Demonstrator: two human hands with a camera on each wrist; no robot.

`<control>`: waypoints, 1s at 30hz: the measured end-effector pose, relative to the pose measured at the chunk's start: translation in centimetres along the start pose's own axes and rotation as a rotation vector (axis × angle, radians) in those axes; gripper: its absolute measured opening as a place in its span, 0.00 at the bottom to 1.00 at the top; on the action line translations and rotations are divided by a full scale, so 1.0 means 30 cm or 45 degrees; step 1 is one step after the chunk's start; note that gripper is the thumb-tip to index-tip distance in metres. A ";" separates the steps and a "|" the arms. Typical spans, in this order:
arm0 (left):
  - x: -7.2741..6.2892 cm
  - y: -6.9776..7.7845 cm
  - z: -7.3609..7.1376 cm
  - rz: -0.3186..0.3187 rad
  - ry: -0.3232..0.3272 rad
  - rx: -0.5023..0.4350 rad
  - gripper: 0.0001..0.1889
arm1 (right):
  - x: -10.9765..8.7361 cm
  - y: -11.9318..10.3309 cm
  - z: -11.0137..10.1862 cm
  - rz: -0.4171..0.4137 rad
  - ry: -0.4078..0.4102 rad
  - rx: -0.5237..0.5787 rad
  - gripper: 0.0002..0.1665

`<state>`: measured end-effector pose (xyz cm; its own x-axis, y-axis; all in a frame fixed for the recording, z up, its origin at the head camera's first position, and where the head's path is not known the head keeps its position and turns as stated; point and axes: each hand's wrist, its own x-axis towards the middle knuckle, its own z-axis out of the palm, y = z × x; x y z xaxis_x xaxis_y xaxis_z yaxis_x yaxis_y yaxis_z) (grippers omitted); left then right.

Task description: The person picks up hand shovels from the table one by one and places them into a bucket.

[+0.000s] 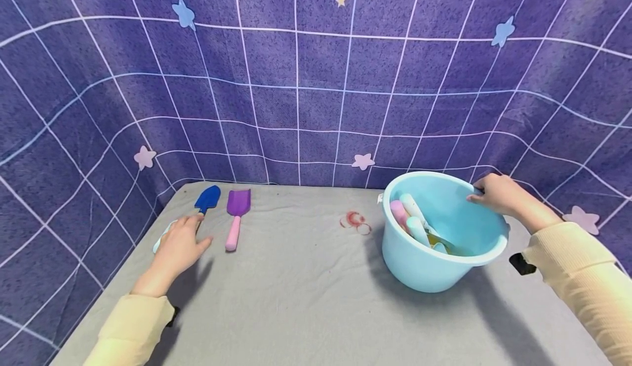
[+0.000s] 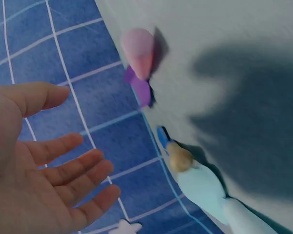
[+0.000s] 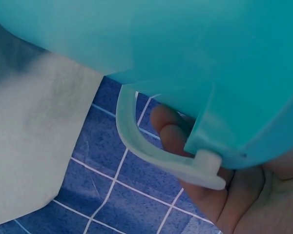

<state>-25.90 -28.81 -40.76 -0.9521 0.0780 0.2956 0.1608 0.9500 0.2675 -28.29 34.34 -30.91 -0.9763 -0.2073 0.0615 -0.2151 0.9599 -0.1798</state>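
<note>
My left hand (image 1: 180, 245) hovers with spread fingers over a small blue-bladed trowel (image 1: 208, 197), covering part of its pale teal handle. In the left wrist view nothing lies between the fingers, and the trowel's handle (image 2: 202, 187) rests on the cloth. A purple scoop (image 1: 239, 204) with a pink handle lies just to the right of it. My right hand (image 1: 503, 196) grips the far right rim of a light blue bucket (image 1: 424, 270), which leans toward me. Inside are several handled tools (image 1: 417, 231) with teal, white and pink handles; their lower ends are partly hidden.
Grey cloth (image 1: 296, 289) covers the table, with red ring-shaped marks (image 1: 354, 219) left of the bucket. A purple gridded curtain (image 1: 316, 108) with stars hangs along the back and sides. The bucket's pale carry handle (image 3: 146, 151) hangs beside the right fingers.
</note>
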 end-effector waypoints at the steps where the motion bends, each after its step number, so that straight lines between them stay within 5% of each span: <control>1: -0.004 -0.011 0.000 -0.019 -0.010 0.000 0.30 | 0.001 0.000 0.000 -0.001 0.000 -0.002 0.23; 15: -0.039 -0.168 0.013 -0.211 -0.178 0.026 0.36 | 0.002 -0.007 -0.006 -0.028 0.018 -0.027 0.22; 21: -0.038 -0.224 0.022 -0.228 -0.291 0.079 0.37 | 0.004 -0.007 -0.005 -0.027 0.010 -0.028 0.21; 26: -0.032 -0.251 0.021 -0.291 -0.372 0.075 0.36 | 0.004 -0.004 0.000 -0.015 0.006 -0.022 0.21; 30: -0.031 -0.259 0.016 -0.307 -0.360 0.075 0.32 | 0.004 -0.002 0.002 -0.013 0.004 -0.020 0.21</control>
<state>-26.38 -36.14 -43.54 -0.9963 -0.0775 -0.0365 -0.0840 0.9665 0.2426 -28.39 34.24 -30.95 -0.9739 -0.2168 0.0666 -0.2250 0.9606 -0.1634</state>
